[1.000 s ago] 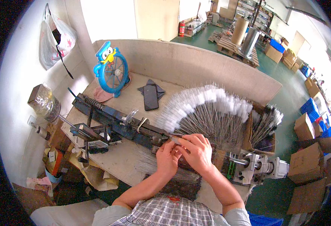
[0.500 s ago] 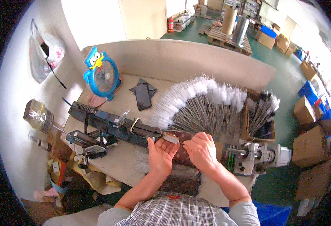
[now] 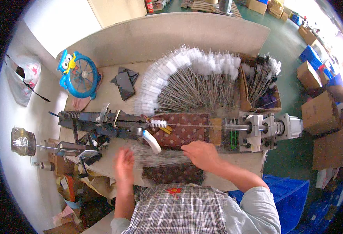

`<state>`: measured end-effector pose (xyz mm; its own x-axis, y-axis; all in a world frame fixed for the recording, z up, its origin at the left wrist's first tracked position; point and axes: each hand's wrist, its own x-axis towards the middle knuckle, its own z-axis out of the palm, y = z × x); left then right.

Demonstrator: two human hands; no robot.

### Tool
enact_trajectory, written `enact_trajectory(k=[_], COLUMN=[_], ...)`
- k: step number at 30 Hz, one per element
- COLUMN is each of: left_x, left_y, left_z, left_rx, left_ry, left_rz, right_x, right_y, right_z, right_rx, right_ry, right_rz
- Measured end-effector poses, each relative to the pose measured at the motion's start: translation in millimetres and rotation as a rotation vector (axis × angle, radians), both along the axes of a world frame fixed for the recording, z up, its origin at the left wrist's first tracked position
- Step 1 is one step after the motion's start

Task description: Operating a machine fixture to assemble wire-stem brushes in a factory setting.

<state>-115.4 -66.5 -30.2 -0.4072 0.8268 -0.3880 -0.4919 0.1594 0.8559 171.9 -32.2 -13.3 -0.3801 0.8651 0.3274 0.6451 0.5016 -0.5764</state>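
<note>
My left hand (image 3: 124,163), blurred by motion, is raised left of a bundle of thin wires (image 3: 160,155) with its fingers up and apart and nothing seen in it. My right hand (image 3: 200,153) has its fingers bent together at the bundle's right end; what the fingertips hold, if anything, is hidden. Between the hands and the bench machine (image 3: 128,124) is a white curved lever (image 3: 152,142). A white bristle brush (image 3: 158,123) sits at the machine's end, its thin stem running right toward the metal spindle (image 3: 237,127). Yellow handles of a small tool (image 3: 166,129) lie beneath it.
Many white-tipped wire brushes (image 3: 202,85) fan out behind the machine, beside a carton (image 3: 263,105) of more brushes. A brown dotted cloth (image 3: 187,134) covers the middle. Back left are a phone (image 3: 124,85) and a blue duck-shaped fan (image 3: 80,74). A blue crate (image 3: 288,199) stands at right.
Both hands have left the machine's end and drawn apart: left hand leftward, right hand near the wires. The brush now shows stretched toward the spindle. The view has shifted.
</note>
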Motion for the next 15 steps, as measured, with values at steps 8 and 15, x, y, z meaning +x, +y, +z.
enact_trajectory(k=[8,15], left_x=[-216.8,-237.8], left_y=[-58.5,-58.7], left_z=[-43.4,-64.4], left_rx=[-0.008,-0.112], left_ry=[0.242,0.204], left_rz=[0.622,0.769], right_x=[-1.2,13.7], right_y=[1.9,-6.3], right_z=[-7.4,11.5], right_rx=[-0.249,-0.246], right_ry=[-0.33,-0.395], right_rz=[0.047,0.015])
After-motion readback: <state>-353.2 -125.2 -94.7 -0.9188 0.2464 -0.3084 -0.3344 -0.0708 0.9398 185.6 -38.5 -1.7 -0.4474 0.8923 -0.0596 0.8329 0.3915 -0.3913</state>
